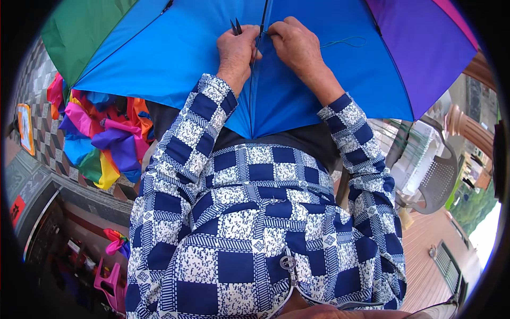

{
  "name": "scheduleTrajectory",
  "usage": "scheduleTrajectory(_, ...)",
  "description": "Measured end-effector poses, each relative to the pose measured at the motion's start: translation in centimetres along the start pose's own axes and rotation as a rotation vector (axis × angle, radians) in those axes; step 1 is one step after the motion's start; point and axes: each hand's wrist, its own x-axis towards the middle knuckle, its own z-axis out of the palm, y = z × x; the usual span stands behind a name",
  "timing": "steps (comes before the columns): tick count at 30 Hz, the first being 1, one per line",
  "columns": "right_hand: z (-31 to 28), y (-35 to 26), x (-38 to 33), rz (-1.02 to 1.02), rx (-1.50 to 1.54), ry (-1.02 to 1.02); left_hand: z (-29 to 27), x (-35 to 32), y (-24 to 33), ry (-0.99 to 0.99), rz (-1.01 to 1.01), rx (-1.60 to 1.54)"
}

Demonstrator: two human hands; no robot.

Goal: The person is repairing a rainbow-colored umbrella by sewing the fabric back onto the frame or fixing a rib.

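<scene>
An open rainbow umbrella (180, 58) spreads across my lap, its blue panels toward me. My left hand (236, 53) is closed round a small pair of dark thread snips (236, 26), whose two pointed tips stick out past the fingers. Its fingertips also lie against a thin dark umbrella rib (253, 80) along the seam. From the other side my right hand (300, 48) pinches at the same rib, where a bit of teal thread shows at the fingertips. A loop of that teal thread (348, 41) lies on the blue cloth beyond the right hand. Any needle is hidden.
Left of me lies a heap of bright folded umbrella cloth (109, 135) over a patterned tile floor (50, 143). A pink plastic stool (110, 284) stands lower left. On the right is a grey plastic chair (441, 178) with a whitish bundle (414, 159).
</scene>
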Motion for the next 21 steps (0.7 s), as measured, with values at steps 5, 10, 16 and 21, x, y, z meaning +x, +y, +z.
scheduleTrajectory(5,0.7,-0.1,0.3,0.029,0.166,-0.023,-0.2,0.2,0.0,0.019,0.01,-0.004)
scheduleTrajectory(10,0.6,-0.1,0.4,0.055,0.226,-0.054,-0.3,0.2,-0.2,-0.011,0.003,-0.016)
scheduleTrajectory(16,0.9,-0.4,0.3,0.079,0.182,-0.016,-0.2,0.1,-0.2,0.013,0.03,-0.018)
scheduleTrajectory(21,-0.6,1.6,-0.2,0.032,0.058,0.02,-0.3,0.1,-0.2,-0.016,0.025,0.005)
